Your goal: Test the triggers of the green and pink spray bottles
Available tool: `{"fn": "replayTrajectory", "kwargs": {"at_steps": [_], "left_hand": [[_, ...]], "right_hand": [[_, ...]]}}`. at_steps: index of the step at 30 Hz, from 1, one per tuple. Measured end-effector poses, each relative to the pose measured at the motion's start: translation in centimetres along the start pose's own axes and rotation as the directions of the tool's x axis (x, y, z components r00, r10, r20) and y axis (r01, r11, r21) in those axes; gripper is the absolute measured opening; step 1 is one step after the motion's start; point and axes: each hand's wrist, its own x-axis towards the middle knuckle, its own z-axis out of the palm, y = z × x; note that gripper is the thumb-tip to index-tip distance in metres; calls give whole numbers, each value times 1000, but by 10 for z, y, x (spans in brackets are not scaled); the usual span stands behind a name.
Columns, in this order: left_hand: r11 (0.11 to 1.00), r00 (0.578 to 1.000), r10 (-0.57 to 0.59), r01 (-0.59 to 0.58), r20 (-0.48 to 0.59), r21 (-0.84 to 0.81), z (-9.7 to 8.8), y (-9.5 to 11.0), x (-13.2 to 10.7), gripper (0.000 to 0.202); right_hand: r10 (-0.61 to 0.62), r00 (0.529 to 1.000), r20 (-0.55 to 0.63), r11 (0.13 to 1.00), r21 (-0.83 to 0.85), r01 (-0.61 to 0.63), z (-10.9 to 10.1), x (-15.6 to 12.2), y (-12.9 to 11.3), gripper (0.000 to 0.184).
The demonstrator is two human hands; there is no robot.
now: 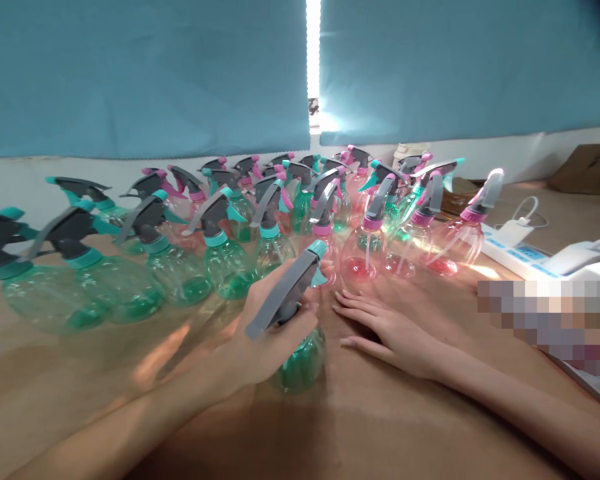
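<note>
My left hand point(270, 323) is wrapped round the neck of a green spray bottle point(303, 363), just below its grey trigger head with a teal nozzle. The bottle is upright, and its neck is hidden by my fingers. To the right, my right hand point(380, 327) lies flat on the table point(380, 427), fingers stretched out and holding nothing. Ahead of both hands stand rows of spray bottles. Clear-green ones with teal collars, such as a green spray bottle point(230, 267), are on the left. Pink ones, such as a pink spray bottle point(360, 257), are on the right.
A white power strip point(517, 253) with plugs and cables lies at the right. Below it is a pixelated object point(570, 327) on the table. A brown bag or box point(587, 170) sits at the far right. Blue curtains point(145, 80) hang behind the bottles.
</note>
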Motion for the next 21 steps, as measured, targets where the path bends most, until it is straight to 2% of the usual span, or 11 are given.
{"fn": "replayTrajectory", "kwargs": {"at_steps": [4, 10, 17, 21], "left_hand": [[1000, 1000, -6, 7, 29, -28, -1, 0, 1, 8], [998, 999, -30, 30, 11, -49, 0, 0, -2, 4], [997, 999, -35, 36, 3, -65, 0, -1, -1, 18], [994, 1000, -20, 22, 20, -107, -1, -4, -1, 16]], "right_hand": [[-8, 1000, -11, 1000, 22, 9, -1, 0, -1, 58], [-10, 1000, -17, 1000, 11, 10, -1, 0, -1, 57], [-14, 1000, 3, 1000, -13, 14, -1, 0, 0, 59], [-18, 1000, -11, 1000, 2, 18, 0, 0, 0, 58]]}}
